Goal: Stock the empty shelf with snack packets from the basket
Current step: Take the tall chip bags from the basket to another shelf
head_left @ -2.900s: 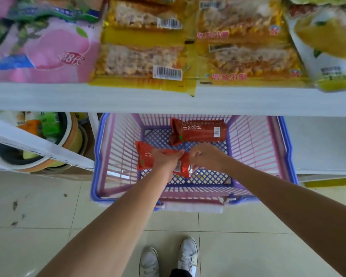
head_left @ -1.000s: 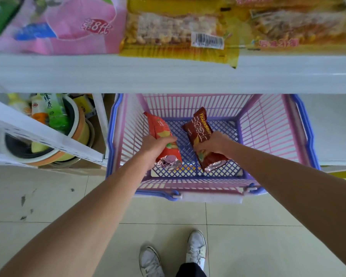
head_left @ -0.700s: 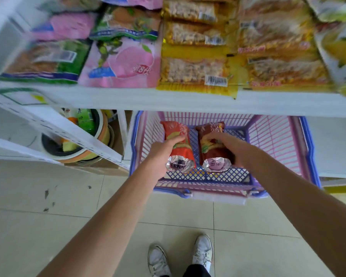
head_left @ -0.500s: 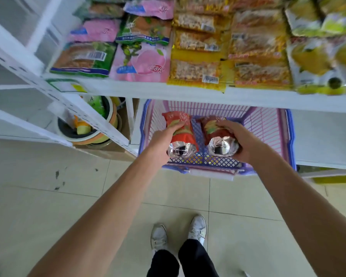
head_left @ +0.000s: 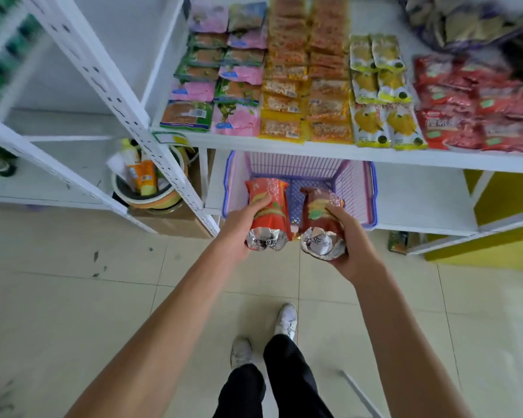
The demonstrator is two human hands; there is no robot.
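Packets up, one per hand: left hand (head_left: 241, 224) wraps the red packet (head_left: 268, 213), right hand (head_left: 347, 240) cups the darker packet (head_left: 323, 223) from below, foil ends toward the camera. Both hang over the basket's (head_left: 361, 194) near rim (basket looks bare inside). Just above, the shelf (head_left: 299, 149) edge; its packed rows reach that edge. Open floor (head_left: 73, 297) lies below the arms.

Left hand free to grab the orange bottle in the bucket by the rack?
Probably not yet: the left hand is full, gripping a red snack packet. The orange bottle also sits behind the white rack upright.
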